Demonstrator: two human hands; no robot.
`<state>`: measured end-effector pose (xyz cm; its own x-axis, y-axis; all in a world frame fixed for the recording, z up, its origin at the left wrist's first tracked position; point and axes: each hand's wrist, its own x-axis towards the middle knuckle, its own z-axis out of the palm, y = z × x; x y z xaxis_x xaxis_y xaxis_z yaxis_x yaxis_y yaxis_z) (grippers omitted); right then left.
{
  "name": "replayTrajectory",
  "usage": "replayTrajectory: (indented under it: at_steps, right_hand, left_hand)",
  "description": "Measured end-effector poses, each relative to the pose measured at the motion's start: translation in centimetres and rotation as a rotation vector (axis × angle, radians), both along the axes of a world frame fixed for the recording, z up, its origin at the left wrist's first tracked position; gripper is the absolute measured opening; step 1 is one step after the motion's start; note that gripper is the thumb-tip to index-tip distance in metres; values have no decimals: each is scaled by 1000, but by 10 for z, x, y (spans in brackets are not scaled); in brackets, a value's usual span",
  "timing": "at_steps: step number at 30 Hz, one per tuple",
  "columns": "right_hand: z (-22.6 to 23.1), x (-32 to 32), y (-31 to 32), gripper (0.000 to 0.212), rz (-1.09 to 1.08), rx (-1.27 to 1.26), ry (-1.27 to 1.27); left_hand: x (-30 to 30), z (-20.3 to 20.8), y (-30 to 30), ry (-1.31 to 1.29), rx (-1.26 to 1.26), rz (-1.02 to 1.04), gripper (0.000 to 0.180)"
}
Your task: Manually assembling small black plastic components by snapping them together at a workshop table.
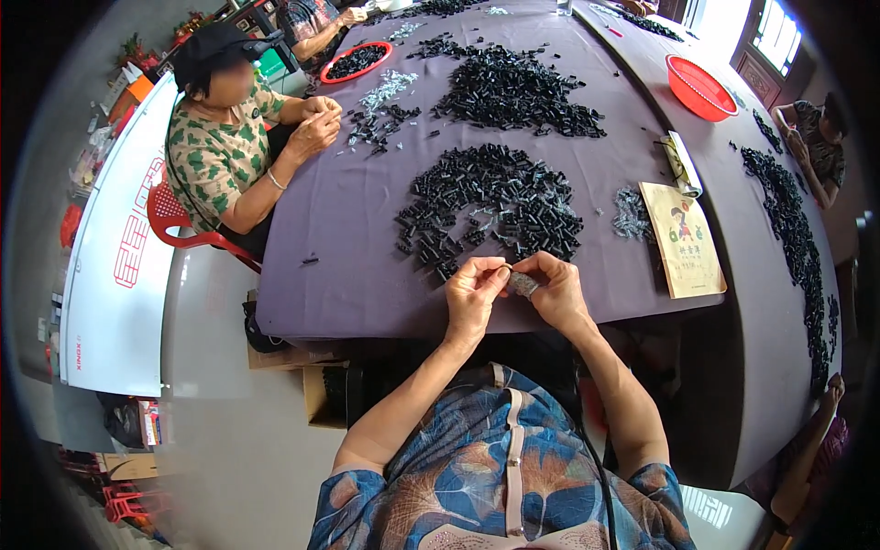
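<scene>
Both of my hands meet at the table's near edge, just in front of a ring-shaped heap of small black pieces [513, 170]. The fingertips of my left hand [469, 298] are pinched together, and whatever they hold is too small to name. My right hand [561, 295] is closed too, its fingertips touching those of the left. A greyish, speckled bit [524, 283] shows at the right hand's fingers; I cannot tell whether it is a finger wrap or small clear pieces. Some clear pieces lie among the black ones in the heap's middle.
Right of the heap lie small clear pieces [631, 215], a tan booklet [683, 243] and a rolled item [680, 163]. Beyond are another black heap [513, 92] and a red basket [698, 89]. A person in a camouflage shirt [225, 147] sits left; others work around the table [339, 229].
</scene>
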<state>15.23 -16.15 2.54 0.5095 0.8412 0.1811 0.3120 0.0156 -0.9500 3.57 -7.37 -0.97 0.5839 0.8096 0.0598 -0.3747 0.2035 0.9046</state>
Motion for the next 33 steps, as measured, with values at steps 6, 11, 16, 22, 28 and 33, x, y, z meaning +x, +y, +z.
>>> replayTrajectory:
  at_steps: [6, 11, 16, 22, 28, 33]
  right_hand:
    - [7, -5, 0, 14, -29, 34, -144]
    - [-3, -3, 1, 13, -27, 49, -25]
    - [-2, -3, 2, 11, 6, 107, -6]
    - [-8, -4, 4, 15, -19, 133, 27]
    - [-2, -5, 3, 16, 0, 130, 110]
    - [-1, -6, 2, 15, 22, 123, 175]
  left_hand:
    - [-1, 0, 1, -17, -8, -6, 14]
    - [-1, 1, 1, -56, -56, -16, 15]
    - [-1, 2, 2, -103, -133, -21, 16]
    - [0, 6, 2, -159, -185, -8, 15]
    - [-2, 2, 3, -195, -166, -22, 17]
    - [-3, 9, 0, -196, -115, -3, 17]
